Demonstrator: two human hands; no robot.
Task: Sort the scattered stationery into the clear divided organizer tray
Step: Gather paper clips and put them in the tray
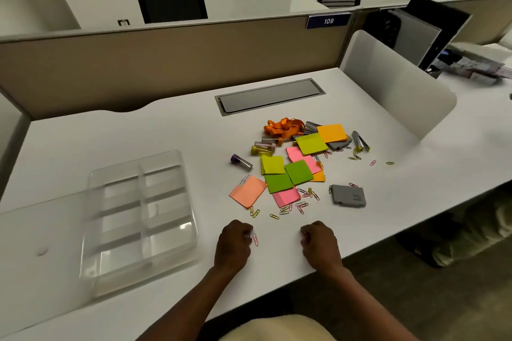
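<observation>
Both the left hand (235, 241) and right hand (320, 241) rest curled and seemingly empty on the desk (138, 130), so pinch the pink paper clip (255, 239) beside the left knuckles and carry it to the clear organizer tray (140, 219) at left.

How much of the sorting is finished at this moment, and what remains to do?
Nothing looks sorted yet: the clear organizer tray shows no stationery in its compartments. In hand: both fists rest curled on the desk, the left hand beside a pink paper clip, the right hand apparently holding nothing. Left: the sticky notes, scattered paper clips, small tubes, orange lanyard and grey case.
</observation>
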